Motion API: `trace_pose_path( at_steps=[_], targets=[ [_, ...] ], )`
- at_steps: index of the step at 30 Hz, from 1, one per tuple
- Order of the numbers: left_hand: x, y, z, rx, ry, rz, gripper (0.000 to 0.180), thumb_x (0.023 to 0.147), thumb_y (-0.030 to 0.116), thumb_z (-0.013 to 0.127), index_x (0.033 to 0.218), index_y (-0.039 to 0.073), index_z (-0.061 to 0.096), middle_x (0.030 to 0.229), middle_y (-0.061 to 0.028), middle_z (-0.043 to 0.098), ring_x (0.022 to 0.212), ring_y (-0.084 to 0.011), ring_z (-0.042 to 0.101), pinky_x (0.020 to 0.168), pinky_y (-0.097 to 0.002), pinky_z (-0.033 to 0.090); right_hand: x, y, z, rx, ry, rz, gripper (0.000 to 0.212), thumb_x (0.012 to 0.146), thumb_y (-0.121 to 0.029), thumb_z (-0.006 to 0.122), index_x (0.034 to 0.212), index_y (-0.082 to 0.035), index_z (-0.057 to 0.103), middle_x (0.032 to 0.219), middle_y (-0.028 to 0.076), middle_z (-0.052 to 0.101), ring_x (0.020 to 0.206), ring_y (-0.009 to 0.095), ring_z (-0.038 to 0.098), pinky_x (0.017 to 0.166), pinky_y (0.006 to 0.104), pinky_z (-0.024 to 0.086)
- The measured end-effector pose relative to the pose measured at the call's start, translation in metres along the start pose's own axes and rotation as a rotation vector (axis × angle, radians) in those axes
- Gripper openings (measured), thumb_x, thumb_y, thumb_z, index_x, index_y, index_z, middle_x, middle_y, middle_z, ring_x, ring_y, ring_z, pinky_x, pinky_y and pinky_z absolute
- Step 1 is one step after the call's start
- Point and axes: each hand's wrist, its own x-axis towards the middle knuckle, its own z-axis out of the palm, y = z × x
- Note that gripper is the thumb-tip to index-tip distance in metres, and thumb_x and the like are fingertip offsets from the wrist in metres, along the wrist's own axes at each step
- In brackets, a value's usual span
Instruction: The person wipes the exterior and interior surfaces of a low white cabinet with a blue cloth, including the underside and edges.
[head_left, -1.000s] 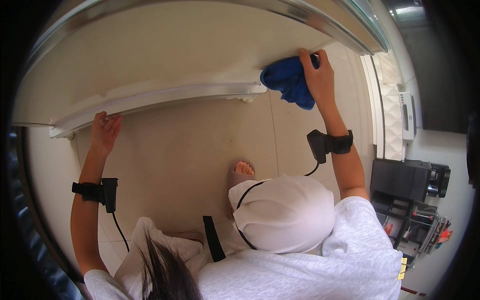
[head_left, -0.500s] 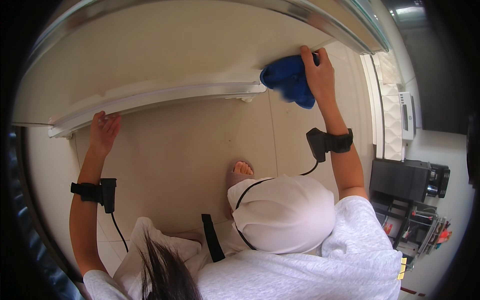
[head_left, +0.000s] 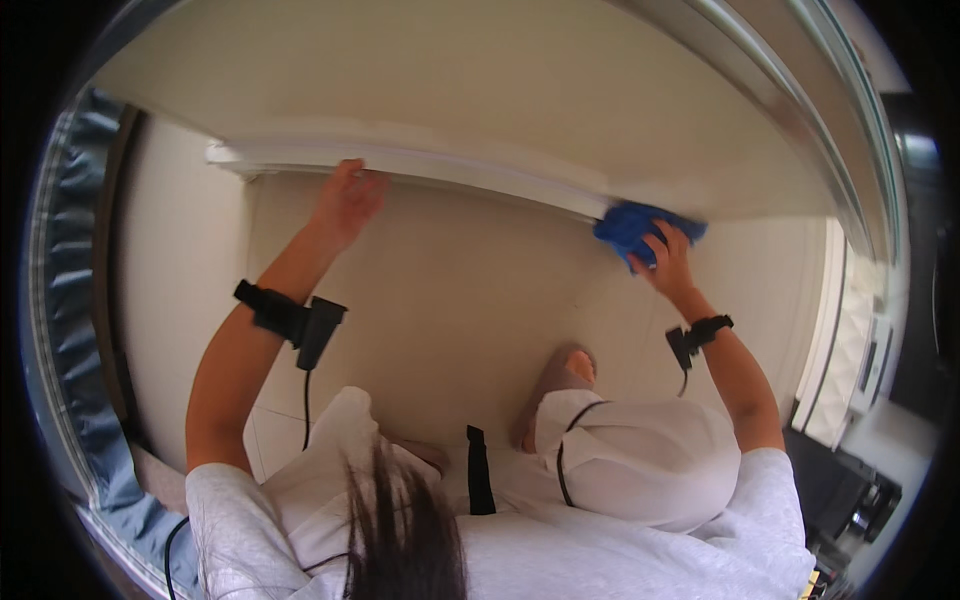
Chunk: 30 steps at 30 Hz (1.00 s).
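Note:
My right hand [head_left: 668, 262] presses a blue cloth [head_left: 628, 228] against the right end of the white rail [head_left: 480, 183], where it meets the large cream panel [head_left: 480, 90]. Its fingers are bent over the cloth. Farther left, my left hand [head_left: 347, 208] is slightly blurred, its fingers curled at the rail's edge. Black straps with small boxes circle both forearms.
Pale floor tiles [head_left: 460, 270] lie under the panel. My slippered foot [head_left: 560, 385] stands near the middle. A dark blue quilted covering [head_left: 75, 300] runs down the left side. Metal trim [head_left: 790, 90] edges the panel, with dark equipment [head_left: 835, 490] at lower right.
My right hand and the cloth have moved from the panel's far right corner down to the rail's end. The whole view has turned; my left hand stays at the rail.

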Motion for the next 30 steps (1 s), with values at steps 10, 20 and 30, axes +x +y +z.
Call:
trace_pose_path(
  at_steps=[10,20,30],
  targets=[
    [-0.019,0.002,-0.028,0.039,-0.34,-0.13,0.042,0.084,0.033,0.047,0.116,0.006,0.045,0.121,-0.0088,0.046,0.11,-0.022,0.044,0.093,-0.0343,0.033,0.125,-0.091,0.021,0.017,-0.346,-0.283,0.051,0.073,-0.003,0.046,0.122,-0.011,0.04,0.121,0.014,0.04,0.105,0.026,0.042,0.079,0.0328,0.041],
    [-0.016,0.03,-0.083,-0.203,0.5,0.262,0.029,0.079,0.022,0.042,0.102,0.005,0.047,0.096,-0.0075,0.053,0.087,-0.0189,0.052,0.077,-0.0304,0.042,0.358,-0.284,0.13,0.165,-0.035,-0.6,0.059,0.069,0.001,0.047,0.126,-0.003,0.03,0.123,0.018,0.032,0.113,0.032,0.033,0.092,0.0365,0.034],
    [-0.025,0.032,-0.074,-0.186,0.634,0.298,0.034,0.081,0.026,0.042,0.101,0.001,0.048,0.094,-0.0099,0.054,0.083,-0.0201,0.055,0.07,-0.0304,0.043,0.369,-0.296,0.137,0.292,-0.009,-0.568,0.064,0.067,0.001,0.052,0.127,-0.012,0.033,0.122,0.01,0.035,0.109,0.026,0.037,0.087,0.0321,0.04]
  ],
)
